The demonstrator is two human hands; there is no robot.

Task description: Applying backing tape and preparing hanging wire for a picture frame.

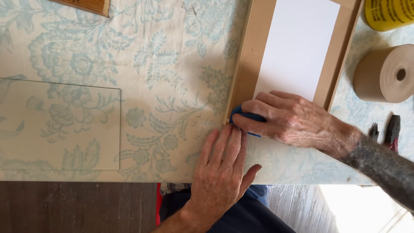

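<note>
the right hand [293,121] lies flat-knuckled at the near end of a brown wooden frame [252,56], its fingers pressed together around a small blue pad [246,117]. the pad sits under the fingertips and thumb, mostly covered, right at the frame's near left corner; only a blue edge shows past the grip toward the left. whether the pad touches the frame's wood or just the desk [172,86] beside it cannot be told.

the left hand [222,168] rests palm down on the desk just below that corner, fingers straight and held side by side, holding nothing; its fingertips come up close under the right hand's fingers.

inside the frame lies a white sheet [302,43]. a pane of clear glass [64,125] lies flat well to the left on the floral cloth. to the right stand a roll of brown paper tape [384,73], a yellow container [388,13] and dark pliers [390,129].
</note>
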